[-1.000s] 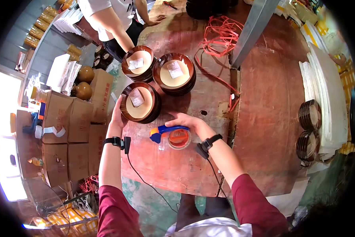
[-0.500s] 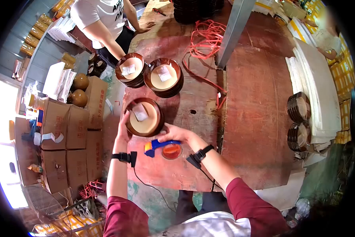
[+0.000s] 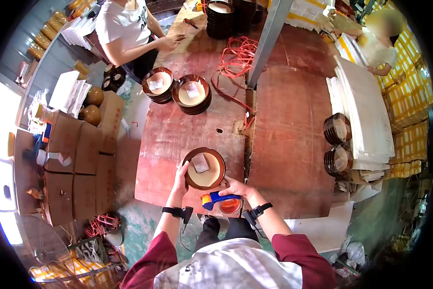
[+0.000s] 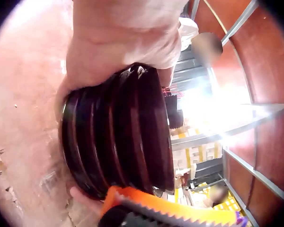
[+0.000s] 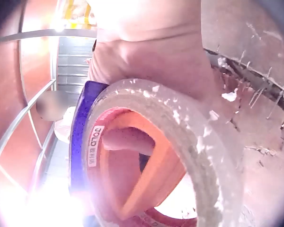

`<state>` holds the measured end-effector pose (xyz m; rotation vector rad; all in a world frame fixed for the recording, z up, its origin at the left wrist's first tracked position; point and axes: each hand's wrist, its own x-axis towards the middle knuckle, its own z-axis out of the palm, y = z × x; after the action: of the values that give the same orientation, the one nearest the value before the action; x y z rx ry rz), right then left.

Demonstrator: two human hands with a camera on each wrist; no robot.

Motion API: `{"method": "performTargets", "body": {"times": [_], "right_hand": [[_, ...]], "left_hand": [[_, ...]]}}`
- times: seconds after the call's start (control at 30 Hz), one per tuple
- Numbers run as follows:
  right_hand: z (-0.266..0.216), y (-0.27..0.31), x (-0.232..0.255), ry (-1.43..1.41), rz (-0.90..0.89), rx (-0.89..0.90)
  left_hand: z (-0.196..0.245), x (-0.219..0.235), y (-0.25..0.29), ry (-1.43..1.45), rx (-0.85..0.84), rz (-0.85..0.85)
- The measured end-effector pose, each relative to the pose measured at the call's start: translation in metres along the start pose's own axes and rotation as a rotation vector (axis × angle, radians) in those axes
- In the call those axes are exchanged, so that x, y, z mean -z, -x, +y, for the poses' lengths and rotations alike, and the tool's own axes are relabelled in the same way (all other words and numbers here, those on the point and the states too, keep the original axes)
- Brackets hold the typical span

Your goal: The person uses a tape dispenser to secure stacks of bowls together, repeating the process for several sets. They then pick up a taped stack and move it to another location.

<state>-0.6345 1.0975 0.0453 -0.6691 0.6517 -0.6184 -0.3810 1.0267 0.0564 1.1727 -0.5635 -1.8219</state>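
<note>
A stack of brown-rimmed bowls point(image 3: 211, 179), cream inside with a white paper slip point(image 3: 200, 163) in the top one, is between my hands near the table's front edge. My left hand point(image 3: 180, 179) grips its left side. In the left wrist view, the nested dark bowls point(image 4: 116, 132) lie against the palm. My right hand point(image 3: 239, 188) grips a blue and orange tape dispenser point(image 3: 219, 196) with a wide clear tape roll point(image 5: 217, 142), its fingers reaching the stack's right side. The dispenser's orange toothed edge point(image 4: 180, 210) shows close beside the bowls.
Two more bowl stacks point(image 3: 191, 91) stand at the table's far left, with red strapping point(image 3: 238, 55) beyond. A metal post point(image 3: 269, 41) rises from the table. Two stacks lie sideways point(image 3: 337, 129) by white foam sheets point(image 3: 363, 106) at right. One person point(image 3: 125, 33) stands back left, another back right.
Both hands have brought the front bowl stack away from the other two, toward my body and rightward. The dispenser has come along in my right hand. The person at left has drawn an arm back from the bowls.
</note>
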Motion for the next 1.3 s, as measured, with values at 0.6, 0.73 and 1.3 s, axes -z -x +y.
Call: {"method": "performTargets", "body": {"times": [0.6, 0.73, 1.3], "right_hand": [[-0.102, 0.127, -0.173, 0.280, 0.094, 0.380], [-0.131, 0.126, -0.238, 0.546, 0.078, 0.432], [-0.104, 0.128, -0.366, 0.922, 0.069, 0.566]], "left_hand": [[0.038, -0.017, 0.231, -0.040, 0.264, -0.357], [0.069, -0.006, 0.277, 0.021, 0.084, -0.386], [0.129, 0.045, 0.385, -0.044, -0.186, -0.428]]}}
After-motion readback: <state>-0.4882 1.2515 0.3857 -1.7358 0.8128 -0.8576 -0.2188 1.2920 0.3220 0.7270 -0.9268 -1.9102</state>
